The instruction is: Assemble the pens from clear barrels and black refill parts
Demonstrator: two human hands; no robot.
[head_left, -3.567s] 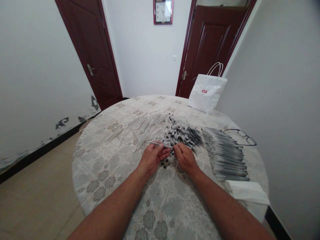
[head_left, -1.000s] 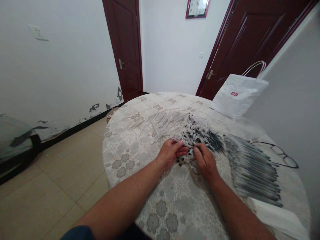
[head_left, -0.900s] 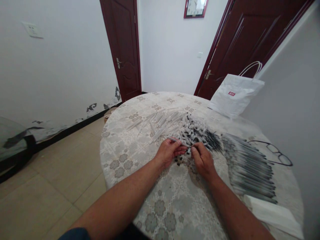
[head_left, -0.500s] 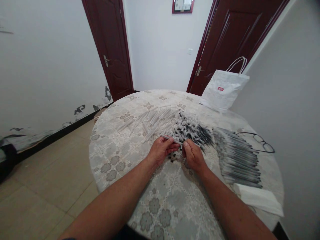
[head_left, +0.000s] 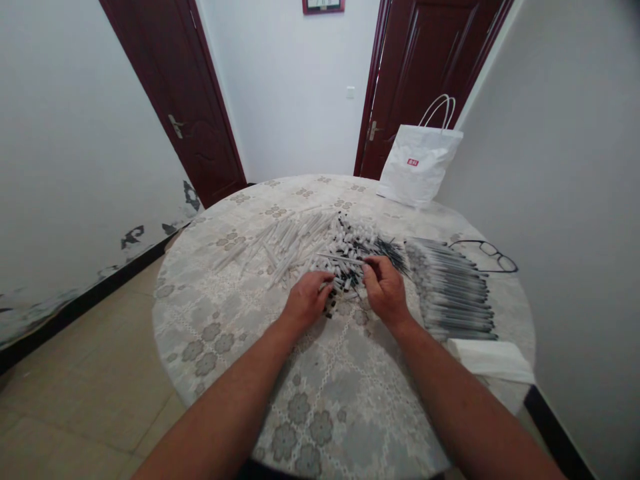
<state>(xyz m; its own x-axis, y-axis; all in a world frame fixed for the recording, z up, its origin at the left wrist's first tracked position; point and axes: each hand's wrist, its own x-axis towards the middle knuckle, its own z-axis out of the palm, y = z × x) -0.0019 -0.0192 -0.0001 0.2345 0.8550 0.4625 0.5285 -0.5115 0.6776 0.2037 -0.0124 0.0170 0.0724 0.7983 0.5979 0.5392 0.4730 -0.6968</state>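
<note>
My right hand (head_left: 384,288) pinches a slim, pale pen barrel (head_left: 343,258) between thumb and fingers. The barrel points left over a pile of small white pieces (head_left: 353,233) mixed with black ones. My left hand (head_left: 309,297) is at the near edge of that pile, its fingers curled together. Whatever lies between its fingertips is too small to make out. Just below them are a few tiny black plugs (head_left: 329,310) on the cloth. Loose clear tubes (head_left: 285,240) lie to the left, and thin black refills (head_left: 393,255) fan out at the pile's right side.
A row of grey-looking assembled pens (head_left: 455,287) lies on the right of the round table, beside eyeglasses (head_left: 493,257). Nearer me is a folded white cloth or paper (head_left: 493,360). A white paper bag (head_left: 420,163) stands at the back right. Patterned cloth (head_left: 220,340) covers the table.
My left hand has let go of the barrel and moved down to the small parts. My right hand now holds the barrel alone. The camera view has turned slightly right.
</note>
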